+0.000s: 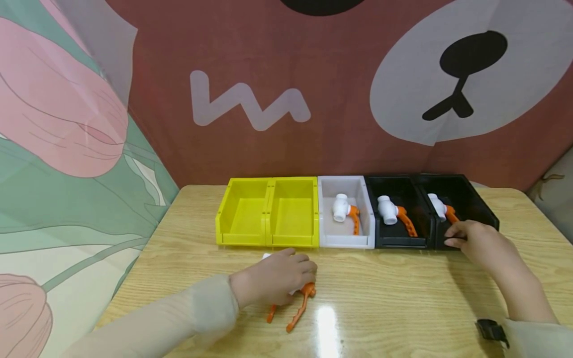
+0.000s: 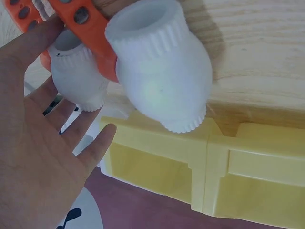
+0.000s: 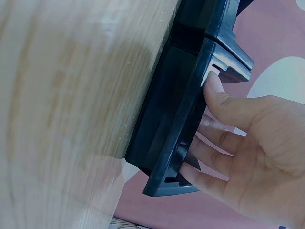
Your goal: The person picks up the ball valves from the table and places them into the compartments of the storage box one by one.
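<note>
Two white ball valves with orange handles [image 1: 299,311] lie on the table in front of the yellow bins. My left hand [image 1: 279,276] covers most of them in the head view. In the left wrist view, its thumb and fingers reach around the farther ball valve [image 2: 78,76], while the nearer ball valve [image 2: 164,71] stands beside the hand. My right hand [image 1: 488,246] is at the front of the far-right black bin [image 1: 474,199], thumb at its rim [image 3: 209,62]. Some fingertips are hidden there. Inside that bin, a ball valve [image 1: 438,206] lies close to the fingers.
Two yellow bins [image 1: 292,239], a white bin [image 1: 346,242] and another black bin [image 1: 403,242] form a row with the far-right one. One ball valve [image 1: 341,208] lies in the white bin and another ball valve [image 1: 388,211] in the left black bin. A patterned cloth [image 1: 268,154] hangs behind.
</note>
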Motion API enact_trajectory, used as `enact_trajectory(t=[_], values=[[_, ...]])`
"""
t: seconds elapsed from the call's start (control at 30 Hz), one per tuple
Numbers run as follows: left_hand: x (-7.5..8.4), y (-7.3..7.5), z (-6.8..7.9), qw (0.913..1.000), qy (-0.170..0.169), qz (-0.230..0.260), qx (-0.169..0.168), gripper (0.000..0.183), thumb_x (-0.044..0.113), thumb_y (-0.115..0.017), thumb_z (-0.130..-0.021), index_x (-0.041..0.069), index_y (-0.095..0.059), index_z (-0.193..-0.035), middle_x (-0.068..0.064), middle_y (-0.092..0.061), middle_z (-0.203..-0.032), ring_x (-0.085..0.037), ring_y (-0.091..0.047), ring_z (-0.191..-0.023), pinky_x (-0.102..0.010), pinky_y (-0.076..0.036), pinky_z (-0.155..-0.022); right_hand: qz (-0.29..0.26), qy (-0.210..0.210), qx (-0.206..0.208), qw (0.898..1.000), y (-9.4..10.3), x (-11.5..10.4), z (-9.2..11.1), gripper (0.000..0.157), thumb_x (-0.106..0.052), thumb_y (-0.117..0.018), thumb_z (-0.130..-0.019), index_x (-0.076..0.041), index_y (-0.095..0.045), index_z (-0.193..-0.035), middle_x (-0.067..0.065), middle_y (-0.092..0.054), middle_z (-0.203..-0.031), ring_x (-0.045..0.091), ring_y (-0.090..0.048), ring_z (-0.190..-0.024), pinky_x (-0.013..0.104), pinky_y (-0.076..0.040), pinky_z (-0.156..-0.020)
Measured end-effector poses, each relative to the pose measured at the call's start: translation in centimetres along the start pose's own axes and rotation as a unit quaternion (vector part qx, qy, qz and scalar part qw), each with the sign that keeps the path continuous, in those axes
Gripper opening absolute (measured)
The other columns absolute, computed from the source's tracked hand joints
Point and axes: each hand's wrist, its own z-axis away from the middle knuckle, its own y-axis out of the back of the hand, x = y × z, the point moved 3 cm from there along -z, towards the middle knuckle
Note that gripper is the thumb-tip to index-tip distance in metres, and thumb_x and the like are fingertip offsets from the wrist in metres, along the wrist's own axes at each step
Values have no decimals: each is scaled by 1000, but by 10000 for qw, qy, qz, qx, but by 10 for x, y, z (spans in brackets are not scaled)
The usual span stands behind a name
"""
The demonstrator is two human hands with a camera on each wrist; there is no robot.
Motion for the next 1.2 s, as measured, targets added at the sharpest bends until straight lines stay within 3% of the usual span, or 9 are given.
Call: enact_trajectory(t=[0.4, 0.73, 1.03, 1.2], values=[[0, 4, -8, 9989, 128, -148, -436, 40, 45, -82, -80, 24, -68, -111, 10, -60, -114, -8, -56, -100, -25, -46, -89, 13, 36, -65, 10000, -2, 1, -1, 7, -10, -73, -88, -4, -70, -91, 12, -67, -87, 35, -63, -82, 49, -49, -63], [-6, 16, -4, 9993, 143, 205, -276, 29, 40, -80, -82, 25, -70, -104, 11, -58, -99, -8, -54, -89, -27, -48, -87, 24, 74, -19, 10000, -1, 1, -2, 7, -9, -73, -88, -4, -70, -91, 11, -67, -86, 36, -63, -81, 49, -50, -63], [-15, 23, -6, 9978, 259, -78, -597, 44, 50, -80, -80, 25, -69, -115, 7, -61, -115, -13, -58, -101, -33, -47, -96, 46, 29, -37, 10000, 0, 0, -1, 8, -9, -73, -88, -3, -70, -92, 12, -68, -86, 37, -63, -82, 49, -50, -63], [-22, 30, -7, 9972, 400, -118, -624, 46, 49, -80, -80, 24, -69, -117, 7, -62, -118, -14, -59, -102, -32, -48, -94, 51, -18, -71, 10000, 0, 0, -1, 9, -10, -73, -88, -2, -70, -92, 13, -67, -87, 37, -63, -82, 50, -49, -62]])
